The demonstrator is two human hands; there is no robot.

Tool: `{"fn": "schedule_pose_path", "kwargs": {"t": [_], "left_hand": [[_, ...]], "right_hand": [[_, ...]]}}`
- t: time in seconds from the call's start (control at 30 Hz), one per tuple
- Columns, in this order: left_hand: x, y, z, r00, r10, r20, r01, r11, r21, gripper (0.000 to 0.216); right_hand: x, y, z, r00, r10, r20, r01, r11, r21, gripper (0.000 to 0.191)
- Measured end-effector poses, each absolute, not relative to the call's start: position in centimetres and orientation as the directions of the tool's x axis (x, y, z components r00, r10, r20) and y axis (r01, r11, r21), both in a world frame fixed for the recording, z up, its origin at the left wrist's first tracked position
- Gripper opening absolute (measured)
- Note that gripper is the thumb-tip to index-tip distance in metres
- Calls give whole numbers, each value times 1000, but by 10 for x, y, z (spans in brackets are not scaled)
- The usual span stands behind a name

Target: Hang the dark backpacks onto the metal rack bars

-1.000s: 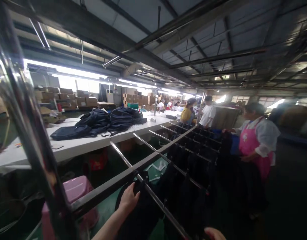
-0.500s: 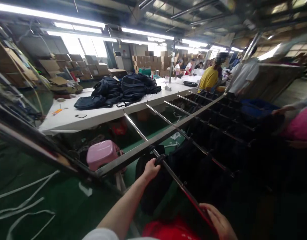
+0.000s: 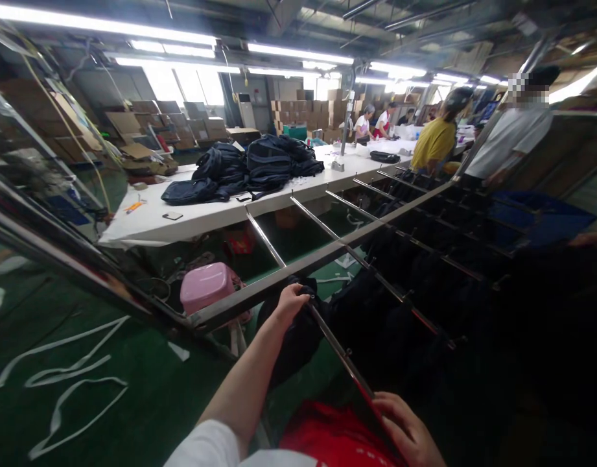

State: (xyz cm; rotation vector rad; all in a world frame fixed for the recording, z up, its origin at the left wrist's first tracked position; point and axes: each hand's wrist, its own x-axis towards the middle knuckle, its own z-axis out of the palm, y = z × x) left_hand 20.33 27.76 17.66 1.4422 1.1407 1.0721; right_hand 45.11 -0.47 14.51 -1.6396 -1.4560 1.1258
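Note:
My left hand [image 3: 289, 303] reaches out and grips the top of a dark bag [image 3: 298, 337] that hangs on a metal rail [image 3: 338, 353] of a long rack [image 3: 327, 256]. At the bottom of the view my right hand [image 3: 408, 431] closes on the near end of the same rail. Several more dark bags [image 3: 415, 285] hang from the rack's further rails to the right.
A white table [image 3: 152, 224] behind the rack carries a pile of dark backpacks [image 3: 249, 170]. A pink stool [image 3: 208, 287] stands under the rack. White strips [image 3: 59, 383] lie on the green floor. Other people [image 3: 437, 143] work at the far end. Cardboard boxes [image 3: 308, 113] are stacked behind.
The view has tilted down and to the right from the ceiling toward the floor. My left hand stays on the hanging bag, and my right hand has come up onto the rail.

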Motion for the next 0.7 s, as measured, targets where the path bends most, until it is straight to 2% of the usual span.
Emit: {"fn": "schedule_pose_path", "kwargs": {"t": [0.2,0.4,0.47,0.6,0.63,0.7], "left_hand": [[205,268,187,131,978,160,286,-192,939,7],[206,256,200,164,955,249,489,-297,820,3],[211,239,201,234,932,278,511,-361,780,7],[228,187,186,552,786,277,495,-576,650,14],[231,174,180,588,764,264,493,-598,632,12],[234,151,168,549,802,235,519,-548,656,6]], "right_hand": [[452,-5,149,-42,987,-154,425,-122,-897,40],[452,-5,149,-90,984,-151,435,-97,-895,37],[453,-5,147,-96,984,-147,444,-90,-892,37],[456,-3,148,-128,982,-137,467,-62,-882,34],[457,-3,150,-138,980,-141,473,-60,-879,33],[457,-2,156,-145,978,-149,481,-62,-874,30]]}}
